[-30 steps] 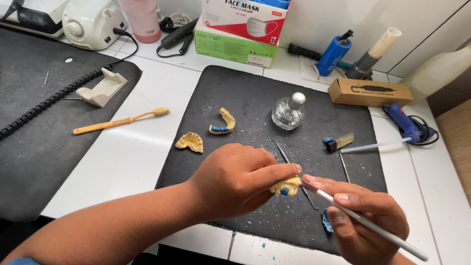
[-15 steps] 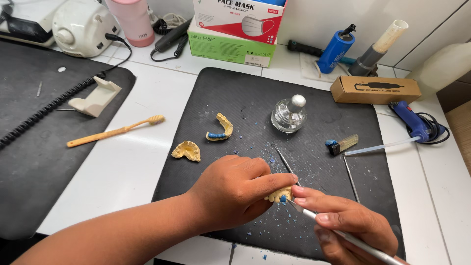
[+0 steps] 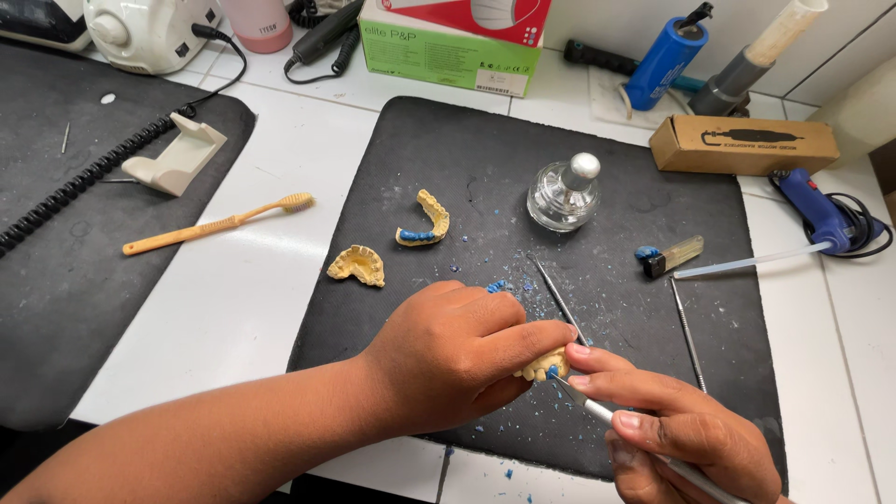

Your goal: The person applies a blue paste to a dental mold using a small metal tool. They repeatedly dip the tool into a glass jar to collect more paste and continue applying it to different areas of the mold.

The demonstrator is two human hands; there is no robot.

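My left hand is closed around a small yellow dental cast with a blue spot on it, held just above the black mat. My right hand grips a thin metal carving tool like a pen, with its tip touching the cast. Most of the cast is hidden under my left fingers. Blue wax crumbs lie scattered on the mat around both hands.
Two more yellow casts lie on the mat: a plain cast and a cast with blue wax. A glass spirit lamp, two metal instruments, a wooden toothbrush, a cardboard box, a blue handpiece and a second dark mat surround them.
The view has shifted slightly, so everything on the counter sits higher in frame. Both hands stay together on the cast, the tool tip still at its edge.
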